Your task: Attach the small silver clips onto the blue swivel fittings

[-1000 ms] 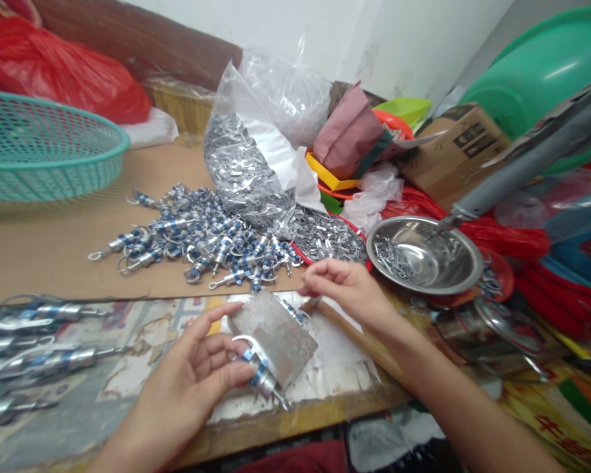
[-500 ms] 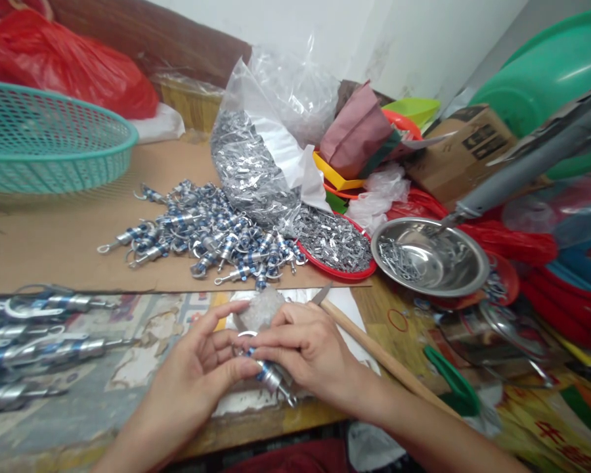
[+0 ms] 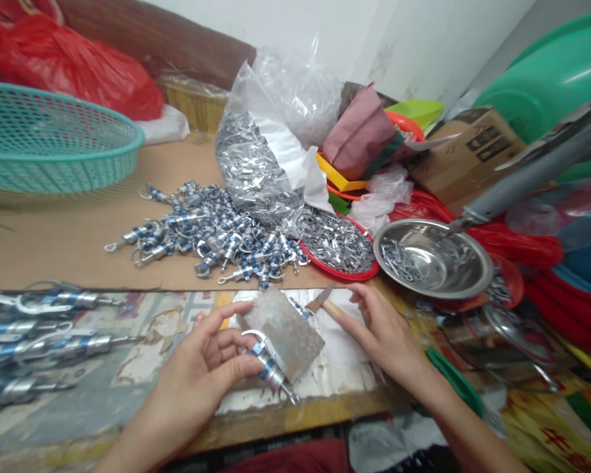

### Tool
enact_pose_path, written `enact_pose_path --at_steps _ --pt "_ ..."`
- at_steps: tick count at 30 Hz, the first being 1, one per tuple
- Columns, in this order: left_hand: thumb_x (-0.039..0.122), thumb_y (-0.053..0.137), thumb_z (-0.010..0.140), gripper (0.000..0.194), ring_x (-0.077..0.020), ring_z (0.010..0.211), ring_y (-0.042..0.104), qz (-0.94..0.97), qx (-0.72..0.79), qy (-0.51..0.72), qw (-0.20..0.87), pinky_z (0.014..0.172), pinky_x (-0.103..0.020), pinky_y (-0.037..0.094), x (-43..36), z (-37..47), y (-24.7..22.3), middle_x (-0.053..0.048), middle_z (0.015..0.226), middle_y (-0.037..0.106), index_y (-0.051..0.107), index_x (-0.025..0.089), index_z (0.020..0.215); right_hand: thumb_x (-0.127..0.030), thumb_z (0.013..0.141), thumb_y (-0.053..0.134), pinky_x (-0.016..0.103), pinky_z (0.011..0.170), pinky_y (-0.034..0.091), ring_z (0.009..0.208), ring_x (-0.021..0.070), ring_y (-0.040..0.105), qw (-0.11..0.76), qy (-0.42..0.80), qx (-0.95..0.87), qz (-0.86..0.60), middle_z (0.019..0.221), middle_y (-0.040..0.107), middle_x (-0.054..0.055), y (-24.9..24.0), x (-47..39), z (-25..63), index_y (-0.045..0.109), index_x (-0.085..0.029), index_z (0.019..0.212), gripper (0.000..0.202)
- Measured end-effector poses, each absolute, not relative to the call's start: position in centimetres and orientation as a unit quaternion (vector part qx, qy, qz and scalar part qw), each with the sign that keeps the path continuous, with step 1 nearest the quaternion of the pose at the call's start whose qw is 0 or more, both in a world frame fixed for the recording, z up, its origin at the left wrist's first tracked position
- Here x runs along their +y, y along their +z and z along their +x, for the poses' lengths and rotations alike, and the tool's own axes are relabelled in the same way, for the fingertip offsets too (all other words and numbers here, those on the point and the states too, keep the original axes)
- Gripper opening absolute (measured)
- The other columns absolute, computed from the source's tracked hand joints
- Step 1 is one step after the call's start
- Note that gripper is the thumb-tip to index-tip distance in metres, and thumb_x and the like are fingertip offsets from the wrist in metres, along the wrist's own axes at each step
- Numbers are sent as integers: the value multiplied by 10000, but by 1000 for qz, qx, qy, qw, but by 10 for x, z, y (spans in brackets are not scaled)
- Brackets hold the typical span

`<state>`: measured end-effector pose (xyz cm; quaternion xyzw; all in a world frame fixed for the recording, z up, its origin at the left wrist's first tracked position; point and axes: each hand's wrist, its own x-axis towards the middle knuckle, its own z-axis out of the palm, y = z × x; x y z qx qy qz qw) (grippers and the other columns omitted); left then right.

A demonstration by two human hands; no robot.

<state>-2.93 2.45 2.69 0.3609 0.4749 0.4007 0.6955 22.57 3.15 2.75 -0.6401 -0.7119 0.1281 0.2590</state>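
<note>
**Silver-and-blue cylindrical metal fitting (image 3: 274, 376) at grey flat metal block (image 3: 298, 332)**

The left hand (image 3: 209, 358) pinches the fitting, seemingly a steadying step; the next move may need the right hand (image 3: 381, 338), whose grip on the wooden-handled tool (image 3: 333, 312) I cannot tell. Beyond the block, rightward, a red plastic dish (image 3: 347, 276) holds silver pieces (image 3: 337, 244); farther right, a round steel bowl (image 3: 431, 253) holds pins (image 3: 398, 259).

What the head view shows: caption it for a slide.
Left hand holds metal fitting at metal block; right hand by wooden handle.
</note>
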Motion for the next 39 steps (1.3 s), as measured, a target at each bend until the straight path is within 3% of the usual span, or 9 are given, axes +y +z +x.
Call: enact_pose_path --at_steps 3,7,13,19,22,29,33,37,39 --pt "160 734 625 593 -139 678 643 368 481 395 691 646 -219 524 26 -30 26 29 711 666 492 171 1167 -339 829 555 354 727 486 822 228 620 134 148 -724 -660 891 621 60 18 23 250 593 -185 1052 274" --pt "160 728 629 580 -139 673 643 368 484 395 688 655 -227 523 25 -29 27 28 725 664 516 171 1169 -308 847 536 303 683 509 775 196 628 212 129 -726 -642 904 634 55 24 11 241 592 -190 993 195" --pt "136 739 610 583 -135 660 645 364 478 409 687 634 -217 522 25 -29 27 30 695 686 524 175 1151 -137 875 506 229 813 506 991 167 615 295 132 -824 -465 1074 645 58 54 -7 204 495 -240 1251 390" --pt "131 745 601 633 -127 648 650 352 474 414 693 635 -201 525 25 -28 27 33 678 694 503 162 1185 -14 840 416 256 705 535 887 170 642 233 104 -873 -416 1029 653 63 68 -15 198 394 -274 1360 582" --pt "142 741 609 646 -123 628 655 353 478 415 689 619 -194 523 24 -28 27 40 660 693 492 168 1205 -25 821 449 259 731 539 936 180 638 266 57 -863 -425 1086 646 53 74 -15 198 313 -329 1398 666" --pt "167 754 584 666 -146 629 664 355 491 419 676 620 -222 535 24 -27 28 30 653 701 502 172 1202 -14 801 400 273 640 560 833 190 670 227 49 -874 -427 999 683 58 69 -24 193 256 -305 1426 705" --pt "167 760 567 673 -151 625 670 356 494 417 675 609 -229 533 25 -27 28 30 661 710 513 185 1194 -50 838 405 266 658 555 826 179 668 233 88 -859 -447 990 680 65 58 -20 196 392 -258 1370 571" --pt "240 736 589 321 -200 658 687 412 536 368 638 654 -288 535 23 -29 33 -20 713 746 696 196 905 -210 856 519 318 773 546 919 197 649 305 118 -764 -557 1042 674 86 40 9 222 563 -197 1231 378" --pt "295 714 612 117 -227 682 680 473 559 347 587 691 -324 523 23 -30 35 -41 718 752 734 216 696 -272 838 547 359 766 550 924 225 656 275 127 -734 -608 1062 683 96 29 24 239 599 -177 1189 368"
